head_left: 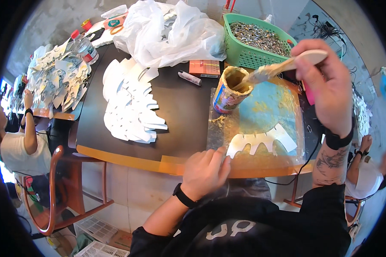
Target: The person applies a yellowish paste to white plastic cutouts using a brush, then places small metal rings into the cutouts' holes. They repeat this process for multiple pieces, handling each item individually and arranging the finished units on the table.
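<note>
My right hand (324,81) grips the pale wooden handle of a brush (283,67), whose lower end is crusted with yellowish glue. The brush slants down to the left, its tip in the mouth of a glue-caked can (230,93). Below the can, a white cut-out piece (261,143) with slits along the top and scalloped notches lies on a glue-smeared clear sheet (266,109). At the table's front edge, my left hand (206,171) is closed, finger and thumb at the piece's left end. A pile of similar white pieces (131,103) lies to the left.
Behind stand a green basket (244,47) of small metal parts, a white plastic bag (171,34) and an orange box (204,68). A marker-like tube (189,78) lies nearby. A bottle (85,49) and heaped pieces (58,81) are left. People sit at both sides.
</note>
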Demonstrator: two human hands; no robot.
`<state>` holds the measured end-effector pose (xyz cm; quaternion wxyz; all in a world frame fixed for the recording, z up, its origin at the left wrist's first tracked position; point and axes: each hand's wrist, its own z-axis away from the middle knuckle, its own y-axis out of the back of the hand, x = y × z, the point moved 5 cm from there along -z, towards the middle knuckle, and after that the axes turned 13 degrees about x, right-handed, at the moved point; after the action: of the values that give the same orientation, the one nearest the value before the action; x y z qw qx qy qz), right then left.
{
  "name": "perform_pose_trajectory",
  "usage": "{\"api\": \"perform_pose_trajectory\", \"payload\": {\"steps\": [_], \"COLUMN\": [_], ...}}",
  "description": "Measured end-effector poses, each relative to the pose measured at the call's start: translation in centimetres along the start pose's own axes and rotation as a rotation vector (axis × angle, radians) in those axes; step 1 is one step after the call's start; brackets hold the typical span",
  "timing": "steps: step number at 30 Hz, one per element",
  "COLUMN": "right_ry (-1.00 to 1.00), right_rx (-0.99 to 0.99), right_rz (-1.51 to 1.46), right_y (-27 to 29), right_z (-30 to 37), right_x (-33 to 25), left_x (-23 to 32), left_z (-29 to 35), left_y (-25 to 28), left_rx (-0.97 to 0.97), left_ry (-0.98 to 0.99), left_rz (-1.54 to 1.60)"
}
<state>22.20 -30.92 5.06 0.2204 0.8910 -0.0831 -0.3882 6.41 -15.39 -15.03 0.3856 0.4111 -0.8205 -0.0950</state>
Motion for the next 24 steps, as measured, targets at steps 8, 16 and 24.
{"api": "perform_pose_trajectory", "payload": {"steps": [8, 16, 24], "right_ry": [-0.017, 0.085, -0.231], "right_rx": [0.142, 0.382, 0.148], "right_rz": [0.215, 0.037, 0.091], "right_y": [7.0, 11.9, -1.3], "right_z": [3.1, 9.9, 15.0], "right_x": [-0.2, 0.9, 5.3], "left_x": [0.2, 2.8, 5.4], "left_z": [-0.2, 0.7, 2.8], "left_y": [-0.2, -1.0, -4.5], "left_rx": [0.001, -0.106, -0.429], "left_ry": [-0.049, -0.224, -0.237], "left_rz": [0.008, -0.003, -0.123]}}
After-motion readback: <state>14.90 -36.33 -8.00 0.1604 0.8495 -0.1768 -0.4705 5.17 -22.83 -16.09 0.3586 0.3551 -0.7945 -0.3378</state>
